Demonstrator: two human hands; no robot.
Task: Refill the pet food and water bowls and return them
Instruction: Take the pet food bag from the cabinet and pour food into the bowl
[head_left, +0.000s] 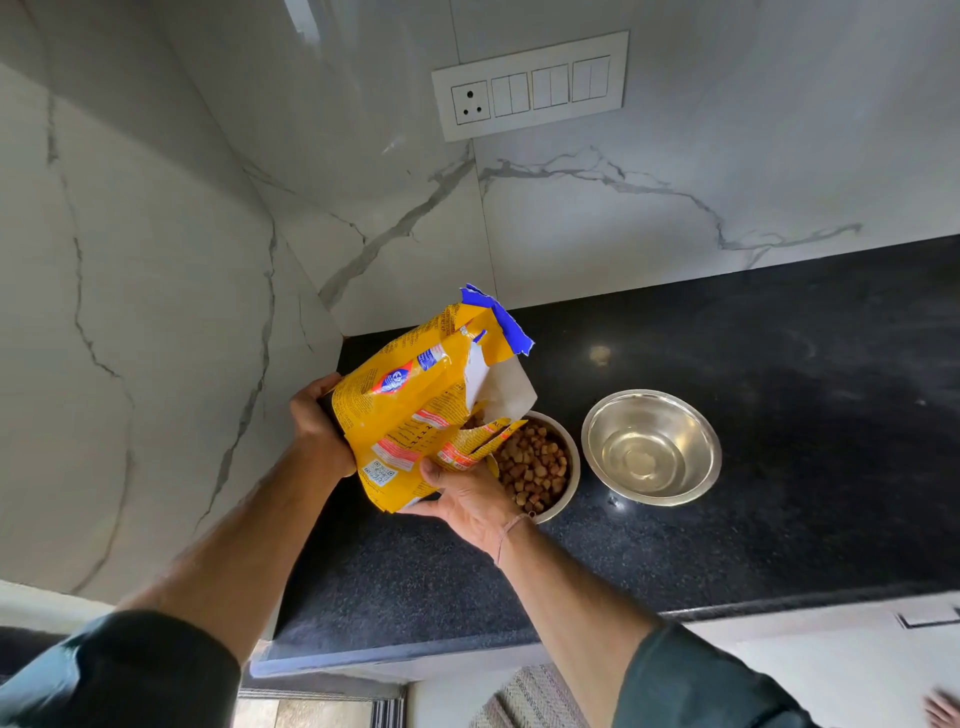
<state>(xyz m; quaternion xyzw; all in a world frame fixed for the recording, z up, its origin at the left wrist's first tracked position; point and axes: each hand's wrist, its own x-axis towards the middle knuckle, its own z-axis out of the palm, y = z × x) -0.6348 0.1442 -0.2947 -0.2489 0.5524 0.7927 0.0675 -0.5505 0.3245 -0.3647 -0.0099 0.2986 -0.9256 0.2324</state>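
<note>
While the fingers of the left hand (317, 431) curl round the closed end of the bag (415, 410), mostly hidden behind it, the thumb lies over the top edge; the right hand (467, 499) grips the bag's lower edge, thumb pressed on the printed face and fingers tucked underneath; a thin thread (511, 526) circles that wrist. Both hands hold the yellow bag clear of the counter (779, 415), tilted with its torn, blue-edged mouth down and to the right; the mouth hangs right over the near-left part of the food bowl (573, 467), hiding that side of the rim. Brown kibble (535, 467) fills the steel bowl to near its rim; a few pieces show in the bag's opening. Just beside it on the right, not touching, stands the water bowl (693, 431), also steel, with what looks like clear water in the bottom. Both bowls sit upright on the black speckled counter near its left corner; veined marble wall (156, 260) rises behind and to the left, with a white switch panel (530, 85) above; dark green sleeves (156, 670) cover both upper forearms.
</note>
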